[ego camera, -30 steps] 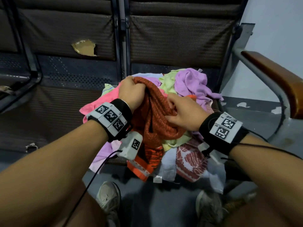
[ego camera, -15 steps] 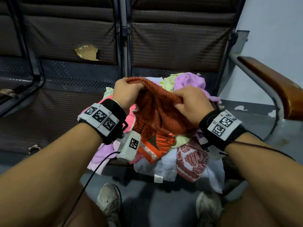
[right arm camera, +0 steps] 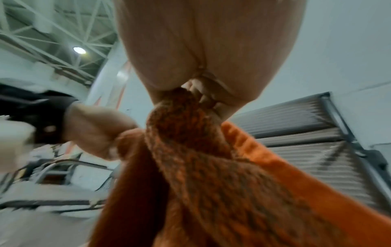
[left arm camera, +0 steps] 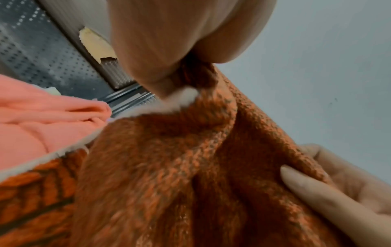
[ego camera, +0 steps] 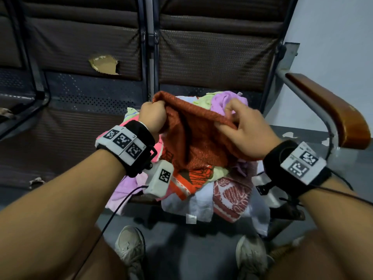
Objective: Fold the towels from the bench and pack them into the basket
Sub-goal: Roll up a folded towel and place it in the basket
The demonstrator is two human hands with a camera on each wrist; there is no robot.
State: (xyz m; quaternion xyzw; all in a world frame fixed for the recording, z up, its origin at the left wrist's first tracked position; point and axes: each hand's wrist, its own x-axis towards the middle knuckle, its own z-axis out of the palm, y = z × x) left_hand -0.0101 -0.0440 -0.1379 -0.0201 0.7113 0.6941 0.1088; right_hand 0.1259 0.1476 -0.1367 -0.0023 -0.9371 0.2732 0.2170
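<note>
Left hand (ego camera: 153, 116) grips the left top corner of the orange towel (ego camera: 193, 136); right hand (ego camera: 245, 130) pinches its right edge (thumb beneath). The towel hangs between them, above the towel pile (ego camera: 228, 190) on the bench (ego camera: 66, 136).

Backrest tear (ego camera: 104, 64) exposes yellow foam. Wooden armrest (ego camera: 331, 110) at right. Two sneakers (ego camera: 130, 246) on grey floor (ego camera: 181, 249).

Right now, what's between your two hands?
The top edge of the orange towel, stretched from left hand to right hand; head view shows it.
</note>
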